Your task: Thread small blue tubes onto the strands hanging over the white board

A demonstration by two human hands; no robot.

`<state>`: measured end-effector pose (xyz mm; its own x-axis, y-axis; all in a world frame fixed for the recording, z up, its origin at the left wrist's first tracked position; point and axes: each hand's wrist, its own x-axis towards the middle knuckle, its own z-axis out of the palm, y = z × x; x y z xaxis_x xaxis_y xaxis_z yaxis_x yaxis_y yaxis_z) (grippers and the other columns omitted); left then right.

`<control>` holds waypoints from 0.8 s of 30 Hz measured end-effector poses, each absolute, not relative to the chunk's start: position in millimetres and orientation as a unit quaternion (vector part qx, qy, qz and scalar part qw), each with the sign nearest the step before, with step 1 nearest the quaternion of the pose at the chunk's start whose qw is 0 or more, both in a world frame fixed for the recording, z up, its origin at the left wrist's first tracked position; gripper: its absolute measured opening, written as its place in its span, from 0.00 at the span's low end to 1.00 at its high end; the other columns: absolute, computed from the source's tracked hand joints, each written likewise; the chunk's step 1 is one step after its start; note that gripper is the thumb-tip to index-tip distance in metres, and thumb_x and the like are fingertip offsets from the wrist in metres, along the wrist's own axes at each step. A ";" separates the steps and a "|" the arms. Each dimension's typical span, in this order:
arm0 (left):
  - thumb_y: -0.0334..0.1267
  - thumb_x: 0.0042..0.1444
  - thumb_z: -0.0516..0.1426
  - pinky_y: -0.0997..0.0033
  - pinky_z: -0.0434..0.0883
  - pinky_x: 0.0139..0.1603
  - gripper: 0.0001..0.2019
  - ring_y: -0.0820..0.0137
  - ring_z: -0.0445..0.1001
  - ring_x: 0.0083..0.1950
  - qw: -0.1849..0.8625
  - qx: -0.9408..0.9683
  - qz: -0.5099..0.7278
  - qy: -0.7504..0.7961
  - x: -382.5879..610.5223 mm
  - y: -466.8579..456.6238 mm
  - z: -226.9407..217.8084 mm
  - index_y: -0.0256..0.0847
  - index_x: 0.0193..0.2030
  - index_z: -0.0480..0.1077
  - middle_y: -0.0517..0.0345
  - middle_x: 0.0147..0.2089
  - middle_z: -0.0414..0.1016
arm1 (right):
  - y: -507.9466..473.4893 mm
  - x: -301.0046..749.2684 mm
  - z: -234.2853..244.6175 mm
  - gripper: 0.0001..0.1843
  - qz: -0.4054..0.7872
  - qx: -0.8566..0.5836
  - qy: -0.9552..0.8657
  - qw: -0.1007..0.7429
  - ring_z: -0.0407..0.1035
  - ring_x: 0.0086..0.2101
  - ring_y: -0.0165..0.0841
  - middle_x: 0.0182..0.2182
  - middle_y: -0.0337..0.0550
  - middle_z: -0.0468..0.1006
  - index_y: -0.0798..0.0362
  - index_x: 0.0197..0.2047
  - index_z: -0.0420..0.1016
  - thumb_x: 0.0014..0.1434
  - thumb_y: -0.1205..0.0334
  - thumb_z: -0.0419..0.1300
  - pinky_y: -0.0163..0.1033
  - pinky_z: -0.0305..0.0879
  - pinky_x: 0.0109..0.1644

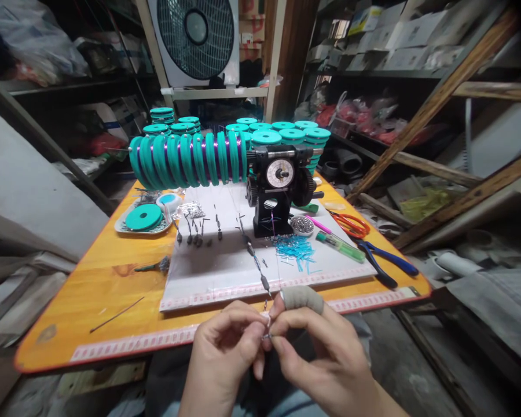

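Observation:
My left hand and my right hand meet at the table's front edge, fingertips pinched together on a thin fishing line. A tiny dark piece sits between the fingertips; its kind is too small to tell. Grey tape wraps my right index finger. From the fingers a line with dark, spindle-shaped sinkers runs up over the white board. Another thin strand rises from near my right index finger towards the black geared winder. Teal spools with purple line sit in a row on its shaft.
Several sinker rigs hang left. Near the winder lie blue tube pieces, a dish of small metal beads, a green-handled cutter, blue-handled pliers and orange scissors. A tray holds teal discs. Shelves surround the table.

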<state>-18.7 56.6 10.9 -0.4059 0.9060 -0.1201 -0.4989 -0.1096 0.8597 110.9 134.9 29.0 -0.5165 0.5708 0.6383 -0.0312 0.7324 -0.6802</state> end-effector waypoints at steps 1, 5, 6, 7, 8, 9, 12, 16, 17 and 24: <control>0.41 0.50 0.69 0.86 0.65 0.19 0.06 0.83 0.68 0.20 0.503 0.247 0.700 0.442 -20.9 56.2 12.2 0.42 0.30 0.81 0.61 0.29 0.73 | 134.7 111.0 29.5 0.10 0.326 -0.169 -0.807 0.463 0.74 0.33 0.24 0.30 0.37 0.79 0.53 0.35 0.76 0.52 0.77 0.63 0.22 0.71 0.43; 0.37 0.54 0.66 0.87 0.67 0.20 0.02 0.83 0.70 0.21 0.526 0.298 0.671 0.429 -30.2 55.8 17.7 0.43 0.32 0.82 0.61 0.31 0.73 | 132.8 111.0 31.8 0.10 0.330 -0.178 -0.804 0.461 0.74 0.34 0.23 0.31 0.35 0.79 0.52 0.34 0.76 0.52 0.77 0.63 0.22 0.70 0.43; 0.36 0.55 0.66 0.87 0.68 0.20 0.03 0.82 0.70 0.21 0.530 0.304 0.666 0.429 -32.2 55.6 18.6 0.42 0.32 0.82 0.61 0.31 0.73 | 132.3 111.0 32.5 0.10 0.334 -0.180 -0.804 0.457 0.74 0.34 0.23 0.31 0.35 0.79 0.52 0.34 0.76 0.52 0.76 0.63 0.21 0.70 0.43; 0.36 0.55 0.66 0.86 0.69 0.20 0.03 0.82 0.71 0.21 0.535 0.309 0.660 0.428 -33.9 55.2 19.2 0.42 0.32 0.82 0.61 0.31 0.73 | 132.0 111.0 33.1 0.10 0.341 -0.180 -0.804 0.453 0.73 0.33 0.23 0.31 0.34 0.79 0.52 0.34 0.76 0.52 0.76 0.63 0.21 0.69 0.42; 0.35 0.55 0.65 0.86 0.69 0.21 0.02 0.82 0.71 0.21 0.540 0.313 0.653 0.428 -35.5 54.5 19.4 0.42 0.32 0.82 0.61 0.31 0.73 | 131.8 111.0 33.7 0.10 0.349 -0.178 -0.804 0.447 0.72 0.32 0.22 0.30 0.34 0.79 0.52 0.34 0.76 0.52 0.76 0.63 0.21 0.69 0.41; 0.35 0.55 0.65 0.86 0.70 0.21 0.02 0.81 0.72 0.21 0.546 0.318 0.646 0.428 -36.7 53.7 19.2 0.42 0.33 0.81 0.61 0.31 0.73 | 131.9 111.0 34.3 0.09 0.357 -0.176 -0.803 0.443 0.72 0.32 0.22 0.30 0.34 0.78 0.52 0.34 0.76 0.52 0.76 0.62 0.21 0.69 0.41; 0.34 0.57 0.64 0.86 0.71 0.20 0.03 0.81 0.72 0.22 0.548 0.328 0.643 0.423 -38.4 50.9 15.4 0.43 0.36 0.81 0.61 0.32 0.72 | 132.6 111.5 34.8 0.09 0.368 -0.174 -0.803 0.436 0.71 0.32 0.22 0.31 0.34 0.78 0.52 0.33 0.76 0.52 0.76 0.62 0.22 0.69 0.41; 0.34 0.56 0.64 0.85 0.72 0.19 0.04 0.80 0.72 0.23 0.521 0.328 0.665 0.422 -35.4 48.5 7.8 0.43 0.37 0.82 0.60 0.32 0.70 | 132.5 111.9 32.6 0.09 0.357 -0.175 -0.812 0.428 0.71 0.31 0.22 0.31 0.33 0.79 0.52 0.34 0.75 0.53 0.76 0.63 0.21 0.68 0.42; 0.35 0.55 0.65 0.85 0.71 0.19 0.03 0.79 0.72 0.23 0.517 0.322 0.669 0.425 -33.8 48.0 7.1 0.43 0.35 0.82 0.60 0.31 0.70 | 132.2 111.7 32.0 0.10 0.355 -0.174 -0.813 0.428 0.71 0.31 0.22 0.31 0.32 0.79 0.51 0.35 0.75 0.53 0.76 0.63 0.21 0.68 0.41; 0.42 0.44 0.71 0.81 0.72 0.19 0.10 0.78 0.72 0.21 0.497 0.231 0.673 0.497 -21.8 43.7 21.3 0.39 0.30 0.81 0.59 0.31 0.74 | 131.6 110.2 31.2 0.09 0.372 -0.165 -0.816 0.410 0.73 0.35 0.22 0.32 0.35 0.79 0.52 0.34 0.75 0.54 0.76 0.62 0.22 0.67 0.44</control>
<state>-21.8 43.7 21.3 -0.3985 0.8989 -0.1823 -0.4390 -0.0124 0.8984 110.2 131.6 31.2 -0.6090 0.5750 0.5464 -0.0351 0.6687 -0.7427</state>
